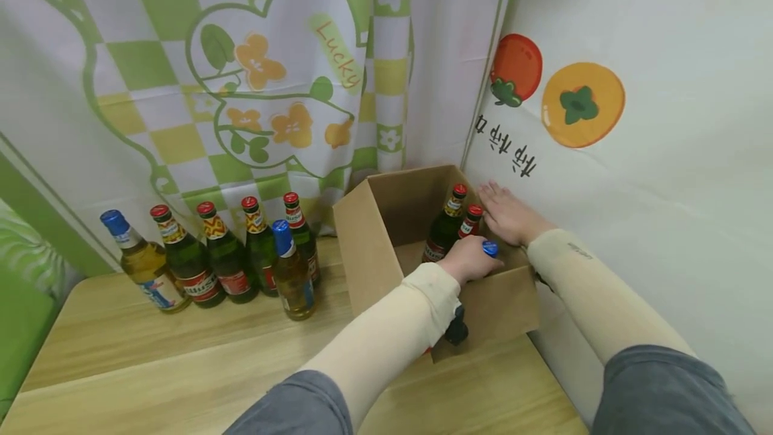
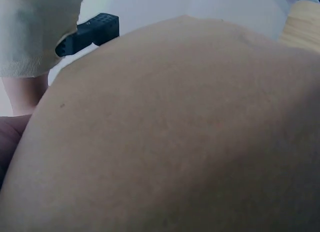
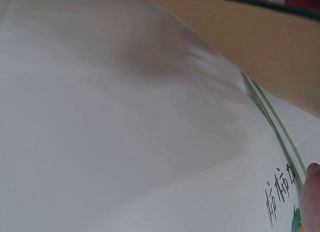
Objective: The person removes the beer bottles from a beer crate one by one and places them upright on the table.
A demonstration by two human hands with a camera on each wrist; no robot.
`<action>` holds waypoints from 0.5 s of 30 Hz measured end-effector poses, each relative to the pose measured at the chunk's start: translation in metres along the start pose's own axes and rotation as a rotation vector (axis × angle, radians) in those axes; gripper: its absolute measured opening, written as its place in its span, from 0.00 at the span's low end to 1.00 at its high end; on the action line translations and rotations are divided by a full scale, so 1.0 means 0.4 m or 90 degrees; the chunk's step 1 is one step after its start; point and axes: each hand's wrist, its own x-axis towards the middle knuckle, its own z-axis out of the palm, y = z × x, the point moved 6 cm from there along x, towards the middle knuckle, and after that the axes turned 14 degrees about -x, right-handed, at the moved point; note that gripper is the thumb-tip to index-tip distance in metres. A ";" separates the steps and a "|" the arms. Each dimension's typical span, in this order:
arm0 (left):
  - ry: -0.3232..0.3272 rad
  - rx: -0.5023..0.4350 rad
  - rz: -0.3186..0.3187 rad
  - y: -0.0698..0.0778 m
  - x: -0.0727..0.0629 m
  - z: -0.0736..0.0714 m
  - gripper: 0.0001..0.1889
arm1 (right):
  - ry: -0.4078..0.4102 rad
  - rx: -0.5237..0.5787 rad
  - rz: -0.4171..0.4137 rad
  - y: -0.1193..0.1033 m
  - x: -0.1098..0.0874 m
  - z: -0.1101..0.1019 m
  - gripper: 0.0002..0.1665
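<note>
Inside the cardboard box (image 1: 370, 254), my left hand (image 1: 471, 260) grips a blue-capped bottle (image 1: 490, 248) near its neck; the rest of that bottle is hidden by the hand and box. Beside it in the box stand two green red-capped bottles, one at the back (image 1: 443, 227) and one nearer (image 1: 471, 220). My right hand (image 1: 510, 212) lies with straight fingers along the box's right edge, by the wall. Skin fills most of the left wrist view. In the right wrist view the box's side (image 3: 250, 41) and a fingertip (image 3: 312, 192) show.
Left of the box, several bottles stand on the wooden table (image 1: 181, 368): green red-capped ones (image 1: 196, 274), a clear blue-capped one (image 1: 151, 270) at the far left and another blue-capped bottle (image 1: 294, 280) in front. A patterned curtain (image 1: 241, 86) hangs behind; a white wall covering (image 1: 664, 153) borders the right.
</note>
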 end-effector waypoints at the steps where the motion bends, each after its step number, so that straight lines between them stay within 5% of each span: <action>1: -0.003 0.011 0.000 -0.001 0.001 0.002 0.20 | -0.002 0.001 0.000 0.001 -0.001 0.002 0.34; 15: 0.034 -0.002 -0.016 -0.007 -0.001 -0.002 0.22 | -0.028 0.026 -0.017 0.013 0.002 0.011 0.35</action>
